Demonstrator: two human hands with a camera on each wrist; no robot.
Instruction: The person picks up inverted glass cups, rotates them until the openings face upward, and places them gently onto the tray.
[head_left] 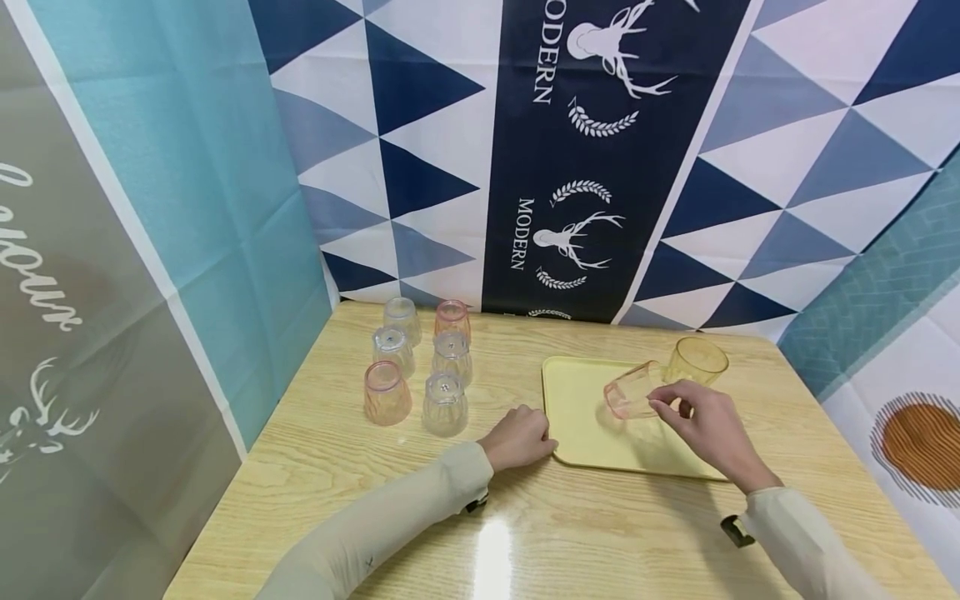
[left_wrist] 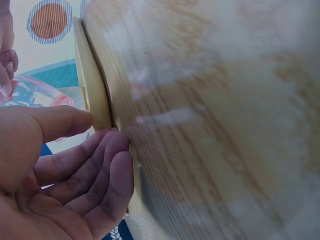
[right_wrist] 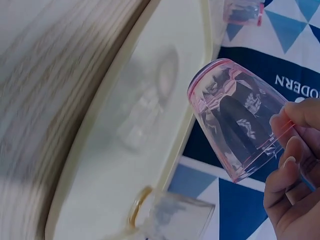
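My right hand (head_left: 708,425) pinches one end of a clear pink-tinted cup (head_left: 630,392) between thumb and fingers. This cup is tilted on its side, above the yellow tray (head_left: 585,446); the right wrist view shows it apart from the tray surface. At the tray's near left corner, my left hand (head_left: 519,437) grips the edge. Its thumb and curled fingers (left_wrist: 107,165) meet the tray rim (left_wrist: 95,85) in the left wrist view. A yellow-tinted cup (head_left: 697,360) stands at the tray's far right part, just behind my right hand.
Left of the tray, several cups stand in two rows, among them a front pink cup (head_left: 386,396), a back pink cup (head_left: 452,321) and a clear cup (head_left: 445,408). The wooden table (head_left: 600,533) meets patterned cloth (head_left: 420,167) at the back and left.
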